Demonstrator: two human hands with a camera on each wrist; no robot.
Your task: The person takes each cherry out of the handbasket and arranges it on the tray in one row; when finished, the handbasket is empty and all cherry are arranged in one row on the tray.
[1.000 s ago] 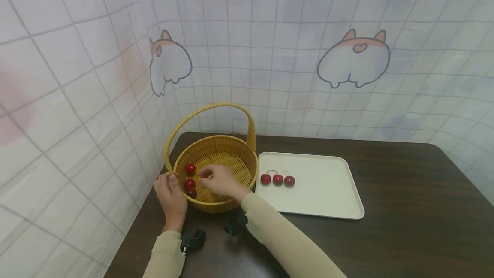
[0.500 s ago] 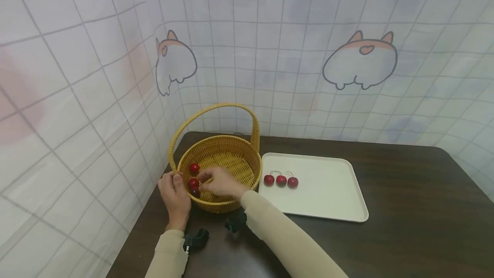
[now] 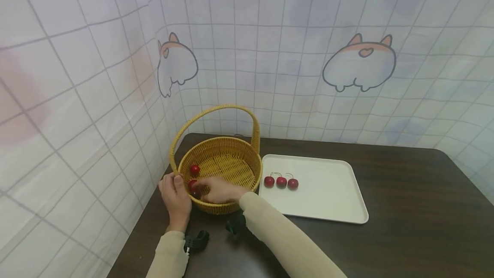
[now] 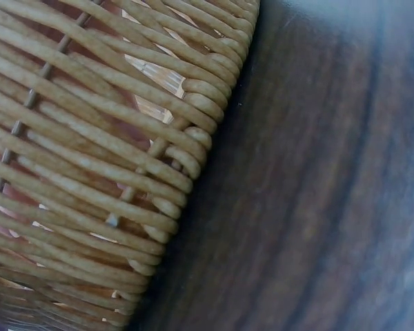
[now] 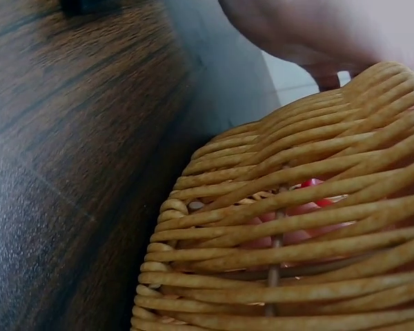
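In the head view my left hand (image 3: 176, 196) grips the yellow woven basket (image 3: 220, 208) at its left rim, by the foot of the tall handle. My right hand (image 3: 221, 190) reaches down inside the basket. Its forefinger and thumb are around a dark red cherry (image 3: 196, 193) against the near left wall, partly covered by the fingers. A brighter red cherry (image 3: 191, 183) touches it, and another cherry (image 3: 194, 170) lies farther back. The right wrist view shows basket weave (image 5: 310, 255), with red and fingers glimpsed through the gaps; weave (image 4: 90, 152) also fills much of the left wrist view.
Right of the basket lies a white tray (image 3: 324, 200) with three stemmed cherries (image 3: 281, 182) in a row at its left side. Both stand on a dark wooden table (image 3: 417, 209). A patterned cloth wall (image 3: 285, 63) rises behind and at the left.
My right hand has moved down and nearer the left wall of the basket, its fingers closing in around the dark cherry. The left hand keeps its grip on the rim.
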